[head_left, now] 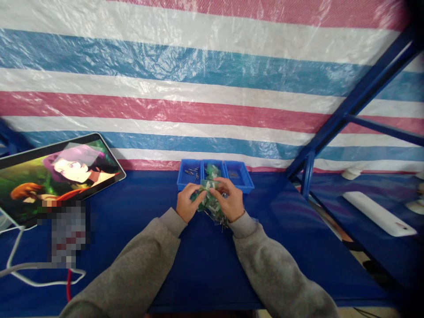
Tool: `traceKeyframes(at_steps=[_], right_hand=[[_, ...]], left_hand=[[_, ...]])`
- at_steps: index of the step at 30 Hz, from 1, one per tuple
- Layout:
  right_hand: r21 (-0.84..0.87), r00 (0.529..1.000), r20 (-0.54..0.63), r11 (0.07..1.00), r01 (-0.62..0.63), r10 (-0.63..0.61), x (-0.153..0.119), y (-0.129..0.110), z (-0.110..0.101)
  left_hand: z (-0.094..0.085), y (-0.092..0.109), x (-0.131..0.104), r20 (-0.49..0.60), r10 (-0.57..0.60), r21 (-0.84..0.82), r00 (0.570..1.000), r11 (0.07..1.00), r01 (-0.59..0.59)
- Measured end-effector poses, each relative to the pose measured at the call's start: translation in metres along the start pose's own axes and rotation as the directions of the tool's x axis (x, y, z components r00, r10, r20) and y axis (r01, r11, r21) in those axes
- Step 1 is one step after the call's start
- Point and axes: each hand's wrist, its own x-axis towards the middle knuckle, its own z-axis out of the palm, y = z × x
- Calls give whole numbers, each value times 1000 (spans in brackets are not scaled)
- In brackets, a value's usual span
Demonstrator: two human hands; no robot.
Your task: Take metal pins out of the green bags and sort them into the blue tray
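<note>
Both hands meet over a small greenish clear plastic bag (208, 184), gripping it between fingers and thumbs. My left hand (187, 203) pinches its left side, and my right hand (232, 201) closes on its right side. Under and between the hands lies a pile of similar bags (213, 208) mixed with thin metal pieces (223, 221). Just beyond stands a blue three-compartment tray (249, 186). Its left compartment has several slim metal pins (192, 171), the middle one green plastic bags (212, 170), and the right one small pieces too indistinct to name.
A tablet (71, 170) with a cartoon picture leans at the left, near a white cable (15, 258) and a blurred-out item (69, 234). Blue metal framing (308, 174) rises at the right. Beyond it, a white oblong object (377, 213) lies on another blue surface. Striped sheeting (212, 88) hangs behind.
</note>
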Motion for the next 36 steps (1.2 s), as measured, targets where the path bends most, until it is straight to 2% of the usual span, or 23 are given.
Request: traceKeyframes(at_steps=[4, 7, 10, 14, 18, 26, 31, 36], right_hand=[[33, 1000, 26, 999, 0, -1, -1, 2, -1], [2, 998, 30, 999, 53, -53, 0, 3, -2], [-43, 991, 45, 991, 129, -127, 1, 2, -2], [-64, 985, 74, 985, 162, -157, 1, 0, -2], [-74, 981, 79, 981, 181, -175, 1, 1, -2], [-112, 987, -14, 981, 158, -161, 1, 2, -3], [-150, 980, -63, 972, 180, -191, 1, -2, -2], [-87, 985, -40, 983, 163, -167, 2, -5, -2]], left_hand=[[-1, -2, 0, -3, -35, 11, 999, 999, 35], [-1, -4, -1, -25, -49, 39, 998, 998, 50], [1, -5, -3, -42, -37, 1, 998, 999, 37], [3, -5, -5, -87, -35, -76, 996, 997, 29], [1, -3, -4, -79, -11, -48, 997, 999, 7], [-5, 2, 0, 51, 69, -14, 996, 998, -68], [-3, -1, -1, -41, 113, 78, 993, 991, -109], [-3, -1, -3, -55, 89, 16, 995, 996, -88]])
